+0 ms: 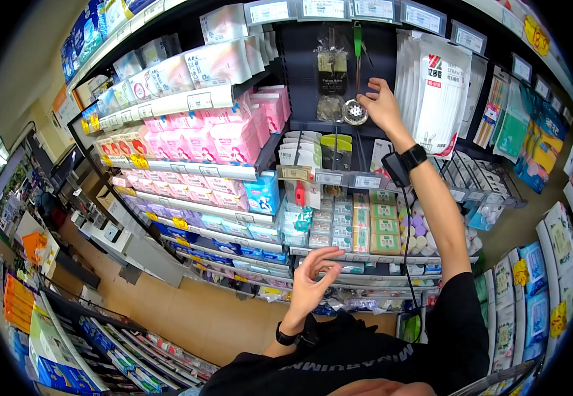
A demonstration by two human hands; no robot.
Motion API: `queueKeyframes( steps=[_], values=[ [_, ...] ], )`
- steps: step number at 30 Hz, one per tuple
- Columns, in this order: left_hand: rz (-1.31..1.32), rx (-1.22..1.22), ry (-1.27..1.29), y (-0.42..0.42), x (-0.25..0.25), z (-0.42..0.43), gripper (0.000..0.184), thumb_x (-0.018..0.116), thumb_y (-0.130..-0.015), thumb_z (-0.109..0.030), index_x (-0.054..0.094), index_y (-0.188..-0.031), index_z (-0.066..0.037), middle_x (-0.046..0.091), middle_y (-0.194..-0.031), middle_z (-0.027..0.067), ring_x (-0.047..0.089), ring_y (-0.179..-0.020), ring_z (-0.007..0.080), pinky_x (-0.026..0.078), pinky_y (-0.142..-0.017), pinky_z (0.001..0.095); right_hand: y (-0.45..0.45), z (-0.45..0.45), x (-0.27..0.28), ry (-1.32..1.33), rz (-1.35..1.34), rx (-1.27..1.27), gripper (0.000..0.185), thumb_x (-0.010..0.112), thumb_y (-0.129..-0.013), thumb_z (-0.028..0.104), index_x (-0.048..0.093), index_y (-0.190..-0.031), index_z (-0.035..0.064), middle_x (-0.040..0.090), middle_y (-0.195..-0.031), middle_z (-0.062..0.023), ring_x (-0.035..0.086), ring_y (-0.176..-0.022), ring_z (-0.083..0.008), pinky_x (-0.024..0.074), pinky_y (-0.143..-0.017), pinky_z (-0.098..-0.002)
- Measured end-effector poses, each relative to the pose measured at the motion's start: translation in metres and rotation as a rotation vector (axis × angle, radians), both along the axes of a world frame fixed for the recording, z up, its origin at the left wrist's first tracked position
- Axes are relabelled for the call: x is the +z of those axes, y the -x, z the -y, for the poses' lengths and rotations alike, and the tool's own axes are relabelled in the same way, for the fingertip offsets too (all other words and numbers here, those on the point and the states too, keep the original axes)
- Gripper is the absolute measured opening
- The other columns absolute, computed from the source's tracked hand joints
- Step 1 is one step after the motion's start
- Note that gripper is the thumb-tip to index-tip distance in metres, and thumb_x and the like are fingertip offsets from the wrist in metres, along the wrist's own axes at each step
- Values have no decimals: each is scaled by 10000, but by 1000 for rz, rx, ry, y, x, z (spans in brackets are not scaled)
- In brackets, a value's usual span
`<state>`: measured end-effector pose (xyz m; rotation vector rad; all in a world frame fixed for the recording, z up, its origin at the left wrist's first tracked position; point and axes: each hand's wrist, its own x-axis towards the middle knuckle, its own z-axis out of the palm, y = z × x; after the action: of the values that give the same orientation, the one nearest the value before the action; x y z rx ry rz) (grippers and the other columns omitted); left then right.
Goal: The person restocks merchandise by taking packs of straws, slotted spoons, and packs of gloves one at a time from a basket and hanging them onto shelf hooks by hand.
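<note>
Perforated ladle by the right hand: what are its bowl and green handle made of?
The bowl looks like polished metal, probably stainless steel, given its silvery shine. The green handle seems smooth plastic, judging by its bright, even colour.

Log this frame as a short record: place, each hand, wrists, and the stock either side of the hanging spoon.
Place: shop aisle, stocked shelves
Right hand: raised, fingertips at a green-handled slotted spoon; grip unclear
Left hand: lower, fingers curled, nothing held
Wrists: black bands on both
Left of spoon: pink packs
Right of spoon: white packets
</note>
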<state>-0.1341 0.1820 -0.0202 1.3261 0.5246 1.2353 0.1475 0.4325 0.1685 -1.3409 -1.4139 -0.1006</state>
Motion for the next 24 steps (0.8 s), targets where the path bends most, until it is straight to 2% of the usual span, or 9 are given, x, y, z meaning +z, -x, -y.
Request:
queueKeyframes(
  steps=[1,3,4,6,8,12,19,20,24],
  values=[
    [-18,-14,-11,-1,1,4,393,667,-932,9,555,-1308,16,653,-1270,173,669,-1046,176,512,-904,295,4,17,-2,9,-1,-1,542,715,-895,129,485,-1357,-39,595,-1330,-172,648,-1126,-230,555,-845,-302],
    [-55,-43,-34,-3,1,13,415,674,-923,8,560,-1322,3,629,-1324,139,628,-1144,179,492,-923,291,14,59,-8,-86,-206,333,518,732,-882,169,518,-1306,-40,602,-1326,-175,662,-1093,-229,549,-860,-337],
    [-68,-62,-34,-5,0,18,424,673,-926,-11,562,-1335,-11,609,-1359,116,586,-1210,184,477,-947,305,23,92,-8,-88,-230,422,461,707,-907,141,523,-1292,-33,605,-1308,-156,659,-1071,-203,545,-843,-322],
    [-88,-74,-32,-8,2,30,422,671,-931,-24,562,-1338,-15,609,-1358,117,586,-1212,188,474,-954,313,42,164,-15,-108,-272,553,335,643,-955,62,540,-1266,-7,615,-1253,-102,638,-1021,-131,525,-803,-260],
    [-108,-91,-30,-11,3,44,414,662,-944,-52,562,-1344,-18,606,-1361,116,579,-1223,196,463,-976,327,48,225,-33,-56,-241,566,323,629,-954,37,544,-1262,-11,615,-1251,-100,633,-1031,-126,515,-832,-260],
    [-101,-124,4,-20,-2,75,400,648,-951,-50,554,-1337,0,608,-1350,128,577,-1225,196,456,-999,328,48,329,-90,52,-358,640,367,608,-937,23,519,-1288,-36,618,-1247,-146,652,-1011,-179,521,-883,-312],
    [-61,-156,16,-38,-24,145,382,636,-953,-23,561,-1327,4,615,-1330,117,596,-1193,184,478,-972,306,24,474,-199,274,-589,619,415,609,-949,38,478,-1336,-31,628,-1197,-157,652,-964,-178,502,-826,-289],
    [-120,-131,-12,-40,-26,156,386,640,-955,-35,558,-1330,5,617,-1331,117,600,-1192,187,473,-980,310,21,493,-210,318,-669,603,413,606,-949,35,475,-1335,-30,627,-1187,-153,647,-959,-175,500,-817,-287],
    [-153,-100,76,-44,-29,209,401,647,-950,-45,550,-1334,17,613,-1345,131,594,-1210,198,456,-1006,324,16,567,-225,389,-809,567,414,596,-949,29,460,-1335,-29,625,-1157,-153,633,-938,-167,495,-789,-275]
  ],
)
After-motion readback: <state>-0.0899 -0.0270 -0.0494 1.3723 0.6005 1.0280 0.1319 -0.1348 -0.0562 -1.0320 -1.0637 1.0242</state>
